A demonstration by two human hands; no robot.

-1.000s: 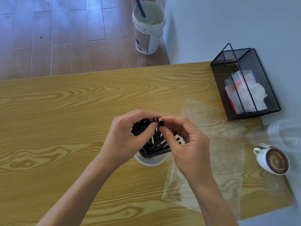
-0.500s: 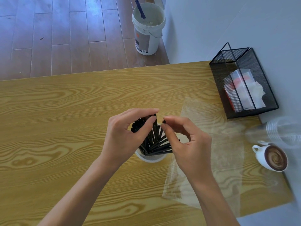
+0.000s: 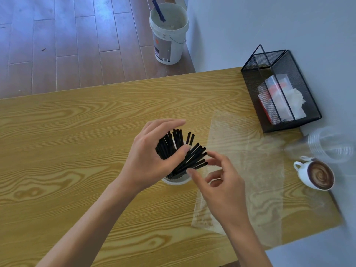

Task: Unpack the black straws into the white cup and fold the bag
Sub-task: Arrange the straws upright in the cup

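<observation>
Several black straws [image 3: 189, 158] stand fanned out in the white cup [image 3: 176, 182], which sits mid-table and is mostly hidden behind my hands. My left hand [image 3: 152, 160] curls around the left part of the bundle, thumb pressed against the straws. My right hand [image 3: 221, 185] hovers just right of the cup with fingers apart, its fingertips close to the straw tips and holding nothing. The clear plastic bag [image 3: 250, 170] lies flat and empty on the wooden table [image 3: 77, 151], right of the cup, partly under my right hand.
A black mesh organiser [image 3: 279, 89] with packets stands at the table's far right by the wall. A stack of clear plastic cups [image 3: 331, 149] lies near a latte cup [image 3: 317, 175] at the right edge. A white bucket [image 3: 169, 33] stands on the floor beyond the table.
My right hand has let go of the straw tips and drawn back toward me and to the right. The straws have fanned out to the right. My left hand stays on the bundle.
</observation>
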